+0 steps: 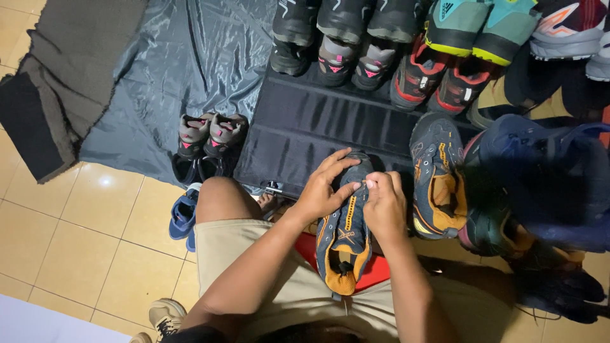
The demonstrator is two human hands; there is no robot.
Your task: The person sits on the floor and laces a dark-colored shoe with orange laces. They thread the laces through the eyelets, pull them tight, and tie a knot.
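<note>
A grey and orange shoe (345, 244) lies on my lap, toe pointing away from me. My left hand (321, 187) grips its toe end from the left, fingers spread over the top. My right hand (383, 203) pinches the shoe near the laces on the right side. Its matching grey and orange shoe (437, 178) rests just to the right on a black mat (298, 127). My knee (219, 197) in beige shorts is at the left.
Rows of shoes (375, 51) line the far edge of the mat, with more at the right. A grey and pink pair (206, 143) sits on a shiny grey sheet (178, 63). A blue shoe (183, 216) lies on the tan tiles (89, 235).
</note>
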